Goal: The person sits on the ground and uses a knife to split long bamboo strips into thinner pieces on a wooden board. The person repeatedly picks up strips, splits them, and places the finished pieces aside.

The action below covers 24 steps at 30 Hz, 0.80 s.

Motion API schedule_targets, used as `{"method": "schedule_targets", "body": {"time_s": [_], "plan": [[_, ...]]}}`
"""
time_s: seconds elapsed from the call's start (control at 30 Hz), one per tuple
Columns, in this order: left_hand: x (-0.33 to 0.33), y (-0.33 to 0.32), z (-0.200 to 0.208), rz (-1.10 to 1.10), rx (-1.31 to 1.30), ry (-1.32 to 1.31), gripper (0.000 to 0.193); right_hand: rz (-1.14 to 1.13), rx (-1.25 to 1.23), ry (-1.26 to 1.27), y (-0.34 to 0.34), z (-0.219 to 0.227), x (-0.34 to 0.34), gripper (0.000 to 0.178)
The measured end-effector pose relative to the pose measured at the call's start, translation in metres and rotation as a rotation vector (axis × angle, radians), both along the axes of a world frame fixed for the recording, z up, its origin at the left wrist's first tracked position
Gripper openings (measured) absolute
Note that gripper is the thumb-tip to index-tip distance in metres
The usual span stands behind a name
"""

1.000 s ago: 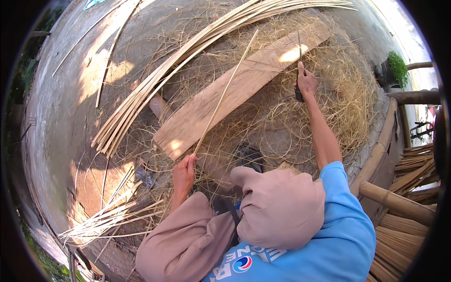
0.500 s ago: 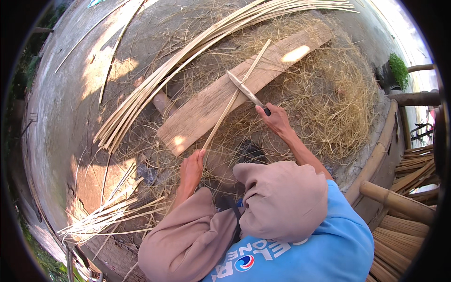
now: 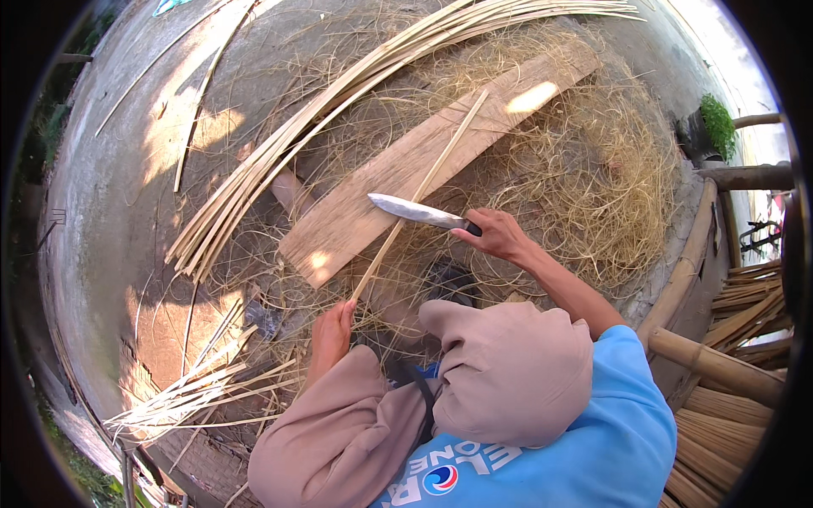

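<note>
My left hand (image 3: pixel 331 333) is closed round the near end of a thin bamboo strip (image 3: pixel 446 151). The strip runs away from me, slanting to the right, and its far part lies over a flat wooden plank (image 3: pixel 364 196). In my right hand (image 3: pixel 498 234) is the black handle of a knife (image 3: pixel 417 211) with a long, pale metal blade. Its blade crosses over the strip near the plank's front edge, tip pointing left. Whether the blade's edge touches the strip I cannot tell.
A bundle of long bamboo strips (image 3: pixel 315 108) curves beyond the plank. Tangled shavings (image 3: pixel 593 182) cover the ground to the right. More strips (image 3: pixel 199 389) lie at lower left. Bamboo poles (image 3: pixel 716 366) and stacked strips (image 3: pixel 728 436) stand at right, near a potted plant (image 3: pixel 717 127).
The knife has come toward me along the strip, its tip swinging left and down. My left hand and the strip have shifted slightly nearer to me.
</note>
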<state>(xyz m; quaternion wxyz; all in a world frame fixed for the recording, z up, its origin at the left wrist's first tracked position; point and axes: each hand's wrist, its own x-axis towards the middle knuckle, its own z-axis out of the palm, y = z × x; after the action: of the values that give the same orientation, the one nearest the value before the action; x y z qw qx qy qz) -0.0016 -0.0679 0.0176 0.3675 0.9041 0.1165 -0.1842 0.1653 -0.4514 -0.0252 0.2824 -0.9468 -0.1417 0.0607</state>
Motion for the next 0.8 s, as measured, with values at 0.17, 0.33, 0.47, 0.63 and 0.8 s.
{"method": "schedule_targets", "body": {"time_s": [0.17, 0.33, 0.47, 0.63, 0.8], "plan": [[-0.005, 0.012, 0.007, -0.073, -0.049, 0.032, 0.042, -0.689, 0.025, 0.113, -0.089, 0.011, 0.065, 0.063], [-0.038, 0.0, -0.027, -0.068, 0.362, -0.135, 0.034, -0.283, 0.042, 0.311, -0.01, 0.04, 0.03, 0.065], [-0.043, -0.005, -0.029, -0.081, 0.422, -0.2, 0.033, 0.028, -0.046, 0.172, 0.008, 0.043, -0.025, 0.06], [-0.029, -0.008, -0.029, -0.113, 0.408, -0.171, 0.034, -0.309, -0.163, 0.14, -0.049, 0.046, 0.068, 0.064], [-0.016, -0.011, -0.018, -0.103, 0.371, -0.133, 0.035, -0.605, -0.097, 0.01, -0.081, 0.022, 0.116, 0.068]]}}
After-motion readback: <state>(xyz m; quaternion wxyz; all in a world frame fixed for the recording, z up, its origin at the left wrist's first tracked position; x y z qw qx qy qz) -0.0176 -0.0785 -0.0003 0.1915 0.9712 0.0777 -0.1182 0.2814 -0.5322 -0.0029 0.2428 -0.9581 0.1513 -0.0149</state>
